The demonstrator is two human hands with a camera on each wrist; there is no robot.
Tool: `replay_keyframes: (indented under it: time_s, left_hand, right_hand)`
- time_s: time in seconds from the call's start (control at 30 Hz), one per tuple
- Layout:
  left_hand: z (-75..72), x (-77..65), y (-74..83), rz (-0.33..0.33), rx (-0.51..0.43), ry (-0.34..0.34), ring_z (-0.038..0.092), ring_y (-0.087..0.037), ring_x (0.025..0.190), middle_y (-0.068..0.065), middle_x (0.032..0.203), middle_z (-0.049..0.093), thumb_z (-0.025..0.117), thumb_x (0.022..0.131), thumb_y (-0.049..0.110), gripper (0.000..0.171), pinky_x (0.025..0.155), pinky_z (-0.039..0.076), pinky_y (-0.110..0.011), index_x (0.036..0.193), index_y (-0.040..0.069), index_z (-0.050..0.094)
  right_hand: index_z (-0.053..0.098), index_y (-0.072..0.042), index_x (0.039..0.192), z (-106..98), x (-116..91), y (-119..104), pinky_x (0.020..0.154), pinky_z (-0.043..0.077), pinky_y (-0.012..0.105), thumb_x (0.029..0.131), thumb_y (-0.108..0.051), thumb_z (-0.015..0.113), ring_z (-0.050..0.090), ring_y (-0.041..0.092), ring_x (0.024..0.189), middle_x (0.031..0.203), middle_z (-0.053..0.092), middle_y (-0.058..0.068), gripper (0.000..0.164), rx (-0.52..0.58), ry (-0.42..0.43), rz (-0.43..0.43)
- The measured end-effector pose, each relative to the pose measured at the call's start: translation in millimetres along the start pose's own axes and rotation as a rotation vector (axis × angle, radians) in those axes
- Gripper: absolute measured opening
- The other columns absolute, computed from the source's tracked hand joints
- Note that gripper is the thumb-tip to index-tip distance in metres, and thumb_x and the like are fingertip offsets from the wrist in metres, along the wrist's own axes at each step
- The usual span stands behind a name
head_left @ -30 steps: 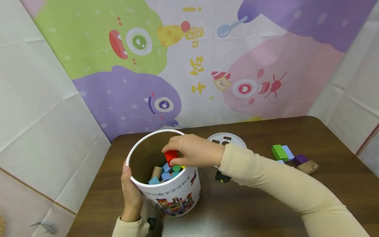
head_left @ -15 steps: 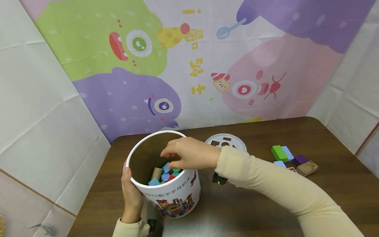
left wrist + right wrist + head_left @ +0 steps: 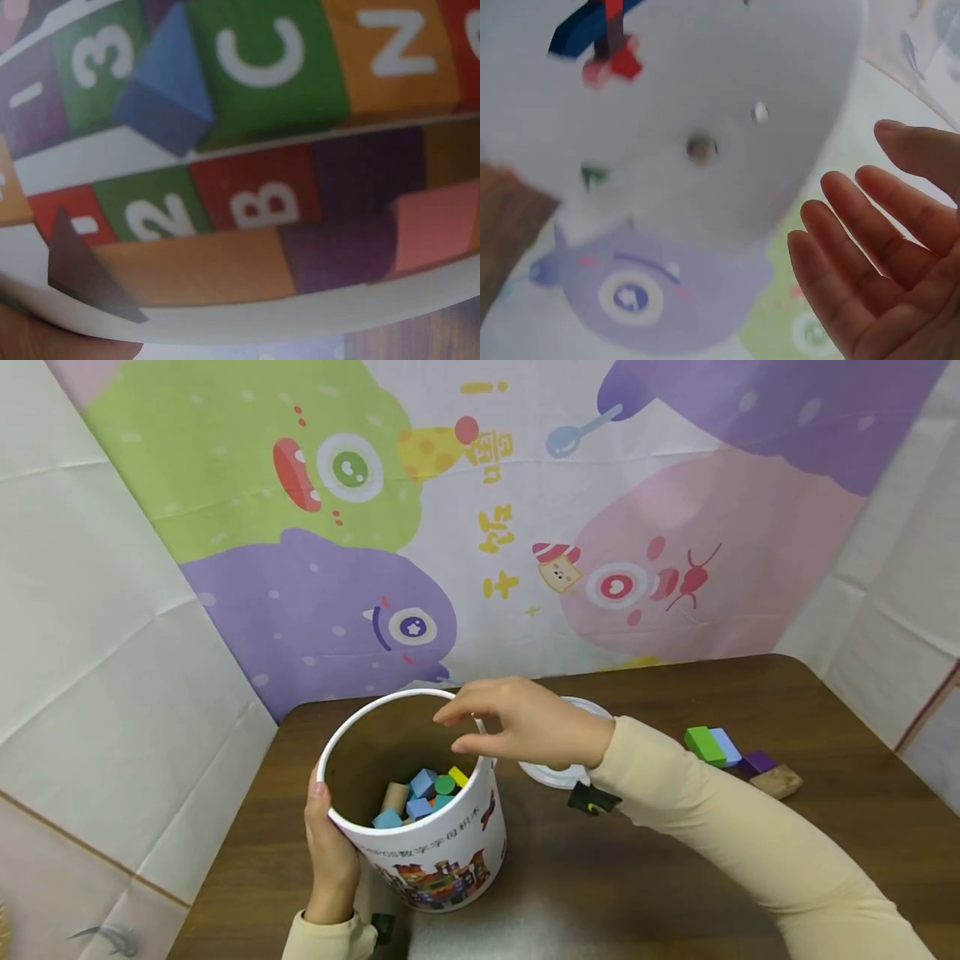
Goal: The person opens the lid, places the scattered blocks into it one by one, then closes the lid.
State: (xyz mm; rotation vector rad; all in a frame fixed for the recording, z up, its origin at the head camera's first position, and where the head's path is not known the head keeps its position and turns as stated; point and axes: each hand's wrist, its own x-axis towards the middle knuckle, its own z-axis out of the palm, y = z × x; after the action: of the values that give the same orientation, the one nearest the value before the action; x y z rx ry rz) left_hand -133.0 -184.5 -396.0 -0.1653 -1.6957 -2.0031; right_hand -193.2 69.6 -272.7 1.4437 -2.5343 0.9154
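Observation:
A white bucket [image 3: 442,868] with printed letters and toy pictures stands at the table's left front. Inside lie several coloured blocks, among them a light blue block [image 3: 423,782], a green round block [image 3: 445,785], a yellow block [image 3: 458,776] and a tan cylinder [image 3: 394,798]. My left hand [image 3: 332,852] holds the bucket's left side, its thumb near the rim; the other fingers are hidden. Over the right rim hovers my right hand [image 3: 525,722], thumb and fingers apart, nothing between them. The right wrist view shows its spread fingers [image 3: 840,255] beside the bucket's wall.
Behind the right wrist lies a white lid [image 3: 553,777], partly covered. Farther right on the brown table [image 3: 637,693] are a green block [image 3: 703,745], a light blue block [image 3: 724,747], a purple block [image 3: 757,763] and a wooden block [image 3: 777,782]. A cartoon-printed cloth [image 3: 495,635] hangs behind.
The right hand let a red block drop into the bucket, then moved up and right to the rim. The red block is now out of sight. The left hand has stayed on the bucket.

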Motion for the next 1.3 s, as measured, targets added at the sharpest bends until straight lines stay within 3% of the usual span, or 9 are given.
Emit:
replay_keyframes:
  time_s: [0.1,0.2,0.37,0.6,0.8,1.17,1.3]
  left_hand:
    - [-0.3,-0.5,0.5,-0.013,0.01,0.007,0.048,-0.017,0.126,0.0,0.135,0.053,0.024,0.103,0.037,0.055,0.103,0.04,-0.028,0.147,0.009,0.04]
    - [0.0,-0.4,1.1,-0.032,0.016,0.013,0.047,-0.018,0.126,-0.001,0.135,0.052,0.024,0.102,0.039,0.055,0.104,0.039,-0.031,0.148,0.011,0.039]
    - [0.1,-0.1,1.8,-0.041,0.029,0.021,0.046,-0.018,0.127,-0.001,0.136,0.051,0.024,0.102,0.04,0.056,0.104,0.037,-0.032,0.148,0.011,0.038]
    - [0.9,-0.5,1.9,-0.043,0.026,0.022,0.046,-0.018,0.127,0.0,0.136,0.051,0.024,0.102,0.04,0.057,0.104,0.037,-0.033,0.149,0.011,0.037]
    - [1.1,-0.3,1.7,-0.031,0.013,0.015,0.046,-0.018,0.128,-0.001,0.137,0.051,0.024,0.102,0.04,0.056,0.105,0.037,-0.032,0.149,0.011,0.038]
    - [0.1,-0.2,0.2,0.0,-0.007,-0.002,0.048,-0.017,0.126,-0.001,0.135,0.053,0.024,0.102,0.038,0.056,0.104,0.039,-0.029,0.148,0.009,0.039]
    - [-0.8,-0.2,0.0,0.013,-0.006,-0.007,0.048,-0.017,0.126,-0.001,0.135,0.053,0.024,0.102,0.037,0.056,0.104,0.04,-0.028,0.148,0.008,0.039]
  right_hand:
    - [0.067,-0.012,0.123,-11.5,-17.5,11.6,0.088,0.054,0.031,0.089,-0.021,0.071,0.064,0.012,0.103,0.116,0.068,-0.002,0.035,-0.034,0.065,0.012]
    - [0.067,-0.011,0.123,-19.6,-38.1,32.0,0.092,0.054,0.036,0.088,-0.021,0.073,0.064,0.014,0.109,0.119,0.068,0.0,0.037,-0.116,0.113,0.078]
    - [0.067,-0.009,0.124,-22.6,-76.4,77.6,0.092,0.053,0.043,0.088,-0.023,0.073,0.064,0.021,0.108,0.118,0.068,0.006,0.039,-0.258,0.128,0.272]
    - [0.06,0.0,0.129,-29.6,-132.2,134.8,0.099,0.046,0.057,0.089,-0.025,0.07,0.059,0.039,0.116,0.125,0.063,0.022,0.048,-0.313,0.055,0.571]
    - [0.057,0.01,0.127,-33.1,-168.9,179.2,0.096,0.044,0.063,0.09,-0.031,0.067,0.056,0.049,0.115,0.126,0.059,0.032,0.056,-0.274,-0.049,0.734]
    - [0.051,0.019,0.127,-31.2,-192.8,213.6,0.092,0.045,0.064,0.09,-0.032,0.065,0.055,0.054,0.112,0.129,0.052,0.039,0.064,-0.236,-0.129,0.9]
    - [0.054,0.02,0.123,-30.4,-195.0,219.5,0.086,0.049,0.061,0.089,-0.029,0.065,0.061,0.048,0.102,0.123,0.055,0.04,0.06,-0.202,-0.167,0.938]
